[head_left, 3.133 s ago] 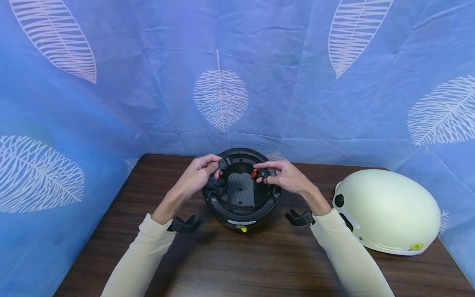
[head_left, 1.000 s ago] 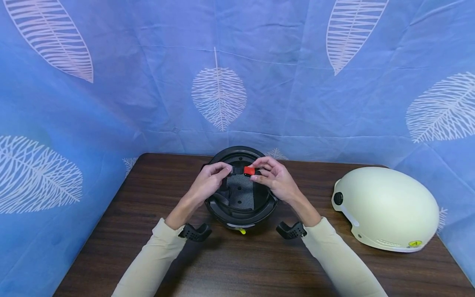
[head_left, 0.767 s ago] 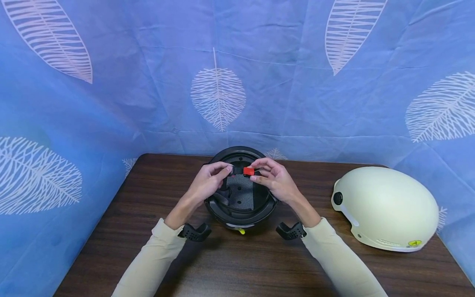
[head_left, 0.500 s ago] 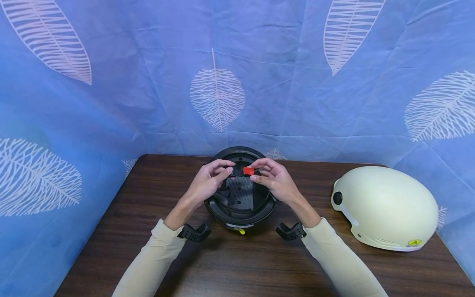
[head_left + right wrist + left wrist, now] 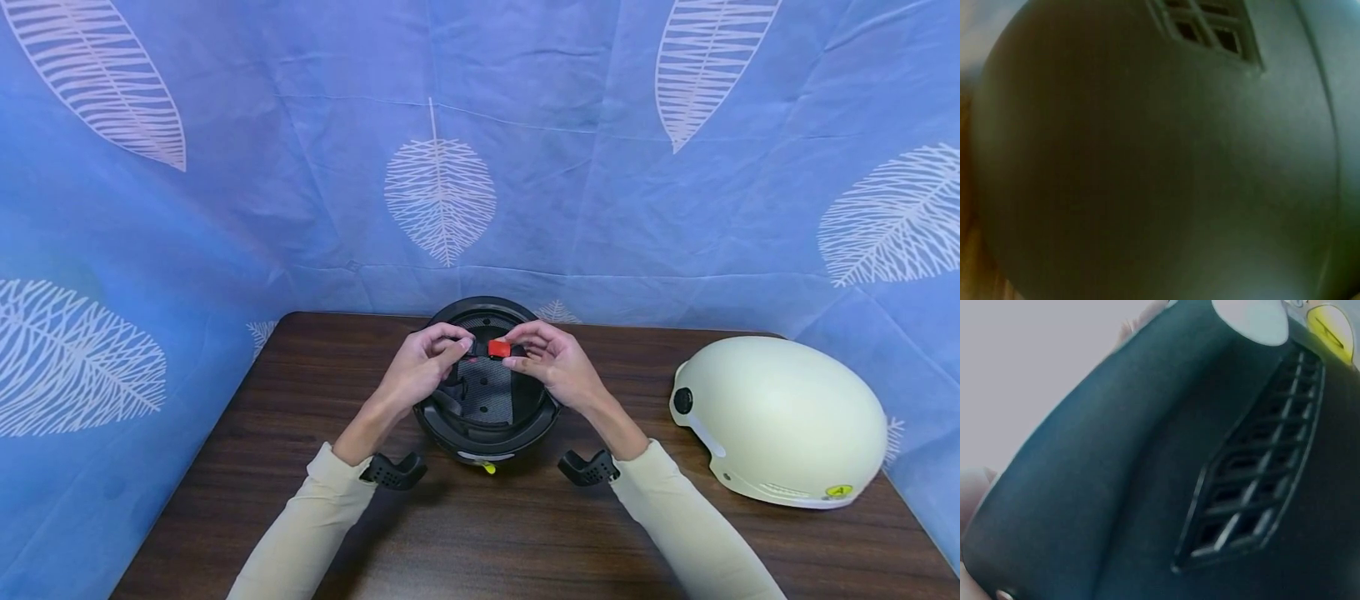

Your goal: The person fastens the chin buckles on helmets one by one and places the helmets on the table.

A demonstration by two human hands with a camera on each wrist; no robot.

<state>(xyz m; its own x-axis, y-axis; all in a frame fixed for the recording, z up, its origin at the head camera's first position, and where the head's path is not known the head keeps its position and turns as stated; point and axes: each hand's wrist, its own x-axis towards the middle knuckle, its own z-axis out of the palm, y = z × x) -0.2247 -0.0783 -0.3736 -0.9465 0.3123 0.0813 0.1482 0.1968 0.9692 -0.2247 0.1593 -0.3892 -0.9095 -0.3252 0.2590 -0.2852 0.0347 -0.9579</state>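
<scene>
Two hands, one chin-strap buckle, all of it over the open side of the black helmet (image 5: 486,396), which sits upside down on the table (image 5: 480,533). Left hand (image 5: 426,360) has thumb and forefinger pinched nearly closed on the black buckle half (image 5: 472,351); right hand (image 5: 551,360) grips the red buckle half (image 5: 498,348) edge to edge, thumb on the near side and forefinger on the far side. Can't tell if the halves are touching or just close.

IMO the trick here is lining up: hold both halves level and flat to each other, no twist in the webbing, and work straight along the one line above the black helmet. I'd also leave the red part's face uncovered so nothing jams.

Pose-wise, both forearms come in from the near side of the black helmet and angle inward, wrists just outside its rim, fingertips meeting over the liner. Wrist cams mostly show the helmet's shell, so no help with the buckle. Cream helmet (image 5: 780,421) sits well off to the black one's right, untouched.
</scene>
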